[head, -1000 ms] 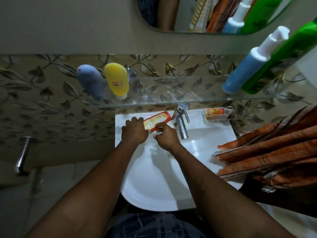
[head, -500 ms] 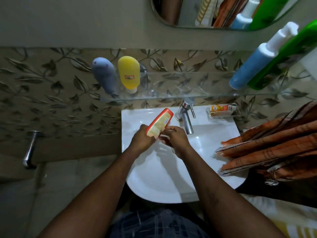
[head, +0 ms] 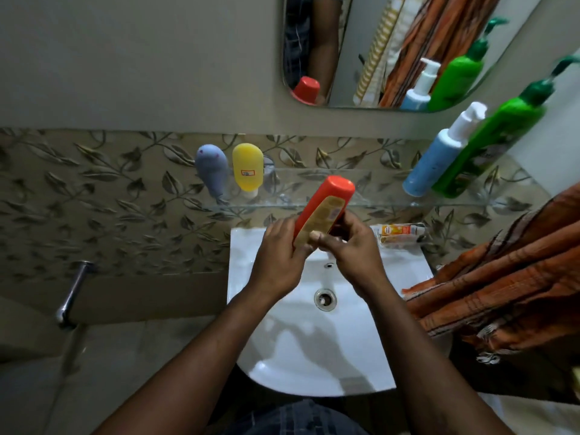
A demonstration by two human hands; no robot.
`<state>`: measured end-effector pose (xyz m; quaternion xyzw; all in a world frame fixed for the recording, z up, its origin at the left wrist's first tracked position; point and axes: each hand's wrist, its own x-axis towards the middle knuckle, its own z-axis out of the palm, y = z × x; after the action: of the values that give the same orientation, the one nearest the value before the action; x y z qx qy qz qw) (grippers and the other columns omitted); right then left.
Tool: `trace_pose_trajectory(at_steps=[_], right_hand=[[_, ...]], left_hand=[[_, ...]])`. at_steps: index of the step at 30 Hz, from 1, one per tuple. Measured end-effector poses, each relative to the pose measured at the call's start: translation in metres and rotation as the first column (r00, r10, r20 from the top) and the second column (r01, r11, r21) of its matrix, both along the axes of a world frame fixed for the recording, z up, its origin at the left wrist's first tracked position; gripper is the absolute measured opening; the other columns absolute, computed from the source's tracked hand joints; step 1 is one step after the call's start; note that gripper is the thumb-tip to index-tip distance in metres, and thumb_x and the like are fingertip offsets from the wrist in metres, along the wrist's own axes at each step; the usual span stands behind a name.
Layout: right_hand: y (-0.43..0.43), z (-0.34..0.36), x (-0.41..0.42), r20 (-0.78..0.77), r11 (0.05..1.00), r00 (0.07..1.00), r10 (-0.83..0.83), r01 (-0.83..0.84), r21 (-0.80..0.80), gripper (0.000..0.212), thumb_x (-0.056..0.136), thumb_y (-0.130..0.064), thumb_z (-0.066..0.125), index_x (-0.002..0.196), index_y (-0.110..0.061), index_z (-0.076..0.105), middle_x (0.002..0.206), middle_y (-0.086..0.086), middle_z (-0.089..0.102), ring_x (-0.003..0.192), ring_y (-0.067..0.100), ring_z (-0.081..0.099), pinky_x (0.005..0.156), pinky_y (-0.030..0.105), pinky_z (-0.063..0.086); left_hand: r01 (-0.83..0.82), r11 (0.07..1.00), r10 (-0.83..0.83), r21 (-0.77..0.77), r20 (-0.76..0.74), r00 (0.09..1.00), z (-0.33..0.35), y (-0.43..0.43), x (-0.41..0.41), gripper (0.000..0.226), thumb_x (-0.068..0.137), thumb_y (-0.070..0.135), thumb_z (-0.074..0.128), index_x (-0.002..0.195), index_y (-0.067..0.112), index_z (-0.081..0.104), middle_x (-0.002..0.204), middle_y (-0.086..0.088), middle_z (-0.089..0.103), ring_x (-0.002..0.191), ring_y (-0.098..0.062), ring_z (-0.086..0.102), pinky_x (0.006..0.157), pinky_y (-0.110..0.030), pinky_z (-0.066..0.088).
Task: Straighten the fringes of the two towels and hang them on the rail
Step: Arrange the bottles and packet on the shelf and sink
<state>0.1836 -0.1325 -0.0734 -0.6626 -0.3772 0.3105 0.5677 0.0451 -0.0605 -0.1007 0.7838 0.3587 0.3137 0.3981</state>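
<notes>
An orange striped towel [head: 502, 277] with a whitish fringe hangs in folds at the right, beside the white basin [head: 392, 356]. A yellow-and-white patterned towel shows only as a reflection in the mirror [head: 373, 58]. Both my hands are over the back of the basin. My left hand [head: 279, 259] and my right hand [head: 354, 249] hold an orange-red bottle [head: 326, 208] upright between them, its flat base pointing up. The tap is hidden behind my hands.
A glass shelf [head: 392, 196] carries a grey bottle [head: 212, 171], a yellow bottle [head: 248, 167], a blue pump bottle [head: 436, 161] and a green pump bottle [head: 489, 142]. A small tube [head: 398, 230] lies on the basin's back rim. A chrome wall tap [head: 72, 293] sticks out at the left.
The orange-red bottle has been lifted from the basin's back rim and tipped upright, higher in front of the shelf. Both hands rose with it. The camera tilted up.
</notes>
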Motion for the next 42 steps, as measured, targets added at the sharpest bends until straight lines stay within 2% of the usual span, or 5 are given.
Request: trace_pose_trajectory(at_steps=[6, 13, 20, 31, 42], right_hand=[[0.028, 0.049, 0.017, 0.073, 0.991, 0.995, 0.061, -0.069, 0.113, 0.042, 0.091, 0.008, 0.069, 0.126, -0.014, 0.064, 0.111, 0.01, 0.076, 0.102, 0.028, 0.075, 0.078, 0.044, 0.065], [0.083, 0.061, 0.023, 0.208, 0.992, 0.978, 0.009, -0.034, 0.118, 0.035, 0.093, -0.009, 0.075, 0.124, -0.019, 0.063, 0.112, -0.003, 0.075, 0.105, 0.012, 0.073, 0.094, 0.047, 0.062], [0.101, 0.061, 0.025, 0.206, 0.993, 0.977, 0.059, -0.078, 0.085, 0.039, 0.095, -0.012, 0.074, 0.13, -0.018, 0.058, 0.12, -0.002, 0.072, 0.112, 0.014, 0.07, 0.1, 0.044, 0.06], [0.106, 0.048, 0.02, 0.176, 0.994, 0.979, 0.104, -0.109, 0.019, 0.04, 0.094, -0.008, 0.075, 0.128, -0.022, 0.059, 0.123, -0.001, 0.073, 0.114, 0.018, 0.07, 0.101, 0.048, 0.059], [0.095, 0.044, 0.021, 0.155, 0.997, 0.986, 0.065, -0.072, 0.038, 0.045, 0.089, -0.009, 0.08, 0.127, -0.02, 0.06, 0.12, -0.004, 0.073, 0.11, 0.01, 0.071, 0.1, 0.041, 0.06]], left_hand=[[-0.167, 0.981, 0.155, 0.099, 0.125, 0.98, 0.052, 0.019, 0.016, 0.034, 0.085, 0.016, 0.073, 0.119, 0.022, 0.071, 0.098, 0.007, 0.069, 0.086, -0.016, 0.066, 0.072, -0.033, 0.053], [-0.379, 0.908, 0.39, 0.177, -0.029, 0.92, 0.067, 0.038, 0.034, 0.028, 0.093, 0.022, 0.069, 0.12, 0.028, 0.068, 0.104, 0.005, 0.074, 0.093, -0.02, 0.069, 0.078, -0.038, 0.059], [-0.432, 0.882, 0.444, 0.189, -0.027, 0.895, 0.05, 0.029, 0.036, 0.041, 0.092, 0.007, 0.064, 0.131, 0.021, 0.064, 0.111, 0.0, 0.073, 0.094, -0.021, 0.067, 0.073, -0.028, 0.048], [-0.425, 0.87, 0.452, 0.248, -0.064, 0.89, 0.041, 0.024, 0.032, 0.05, 0.092, 0.012, 0.066, 0.142, 0.016, 0.058, 0.131, -0.003, 0.069, 0.116, -0.025, 0.064, 0.092, -0.036, 0.054], [-0.421, 0.881, 0.435, 0.216, -0.019, 0.9, 0.038, 0.026, 0.026, 0.055, 0.089, 0.01, 0.066, 0.142, 0.022, 0.058, 0.129, 0.001, 0.07, 0.115, -0.023, 0.065, 0.093, -0.035, 0.056]])
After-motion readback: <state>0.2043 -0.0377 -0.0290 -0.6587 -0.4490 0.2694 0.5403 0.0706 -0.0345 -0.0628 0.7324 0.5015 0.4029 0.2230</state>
